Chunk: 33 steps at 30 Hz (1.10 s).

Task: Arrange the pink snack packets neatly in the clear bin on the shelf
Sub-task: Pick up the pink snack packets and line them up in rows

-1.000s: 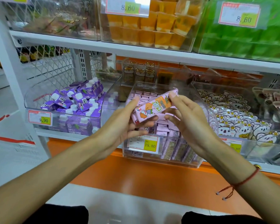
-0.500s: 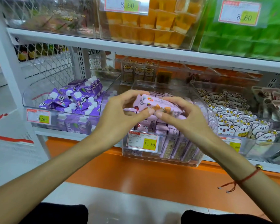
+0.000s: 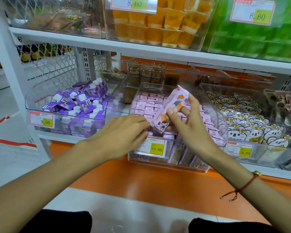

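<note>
Pinching one pink packet (image 3: 170, 109), right hand (image 3: 190, 125) above clear bin (image 3: 222, 125).

Two hands: left hand (image 3: 119, 133), right hand (image 3: 190, 125). One raised pink packet (image 3: 169, 110). Three yellow price tags on lower bins.

A white metal shelf unit (image 3: 141, 47) is standing against an orange back panel (image 3: 175, 64), with wire mesh (image 3: 54, 68) closing its left end. An orange base board (image 3: 141, 179) is running below, meeting pale floor (image 3: 5, 165) where red tape (image 3: 13, 142) is lying.
</note>
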Motion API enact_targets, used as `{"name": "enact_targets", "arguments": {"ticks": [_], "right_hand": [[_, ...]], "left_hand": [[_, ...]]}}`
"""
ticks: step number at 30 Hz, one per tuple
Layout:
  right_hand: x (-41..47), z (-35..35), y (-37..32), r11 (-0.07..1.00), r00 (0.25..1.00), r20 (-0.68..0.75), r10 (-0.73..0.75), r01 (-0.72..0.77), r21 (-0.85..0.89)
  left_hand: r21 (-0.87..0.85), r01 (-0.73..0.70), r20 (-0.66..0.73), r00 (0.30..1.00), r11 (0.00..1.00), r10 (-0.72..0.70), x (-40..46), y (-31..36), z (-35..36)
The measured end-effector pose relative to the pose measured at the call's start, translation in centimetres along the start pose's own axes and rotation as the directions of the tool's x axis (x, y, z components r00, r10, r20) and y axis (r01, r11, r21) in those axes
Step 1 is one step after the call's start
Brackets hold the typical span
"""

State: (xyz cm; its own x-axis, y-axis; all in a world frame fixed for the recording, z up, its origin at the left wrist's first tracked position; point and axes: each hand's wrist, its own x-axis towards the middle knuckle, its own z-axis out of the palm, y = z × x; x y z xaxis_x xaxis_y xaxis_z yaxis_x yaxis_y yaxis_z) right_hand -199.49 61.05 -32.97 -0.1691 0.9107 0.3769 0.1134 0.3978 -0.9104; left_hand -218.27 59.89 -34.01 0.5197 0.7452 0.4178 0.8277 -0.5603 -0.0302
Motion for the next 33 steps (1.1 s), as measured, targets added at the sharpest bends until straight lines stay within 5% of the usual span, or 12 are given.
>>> {"name": "enact_targets", "arguments": {"ticks": [7, 13, 20, 25, 33], "right_hand": [[-0.1, 0.1, 1.2, 0.923, 0.98, 0.116, -0.16, 0.19, -0.336], [-0.2, -1.6, 1.2, 0.579, 0.957, 0.199, -0.211, 0.286, -0.764], [-0.7, -2.5, 1.3, 0.414, 0.927, 0.365, -0.08, 0.364, -0.834], [-0.7, -3.5, 1.0, 0.532, 0.953, 0.271, -0.135, 0.301, -0.792], [-0.5, -3.8, 0.9, 0.432, 0.938, 0.333, -0.096, 0.34, -0.835]], "left_hand": [[0.043, 0.042, -0.008, 0.999, 0.998, -0.042, 0.3, -0.3, -0.3], [0.009, 0.102, 0.008, 0.995, 0.995, -0.102, 0.5, -0.2, -0.3], [-0.252, 0.121, -0.081, 0.986, 0.96, -0.145, 0.2, 0.5, -0.2], [-0.16, 0.01, 0.0, 1.0, 0.987, -0.01, 0.4, 1.1, 0.9], [-0.096, 0.071, 0.068, 0.996, 0.993, -0.065, 1.7, 0.9, 0.5]]}}
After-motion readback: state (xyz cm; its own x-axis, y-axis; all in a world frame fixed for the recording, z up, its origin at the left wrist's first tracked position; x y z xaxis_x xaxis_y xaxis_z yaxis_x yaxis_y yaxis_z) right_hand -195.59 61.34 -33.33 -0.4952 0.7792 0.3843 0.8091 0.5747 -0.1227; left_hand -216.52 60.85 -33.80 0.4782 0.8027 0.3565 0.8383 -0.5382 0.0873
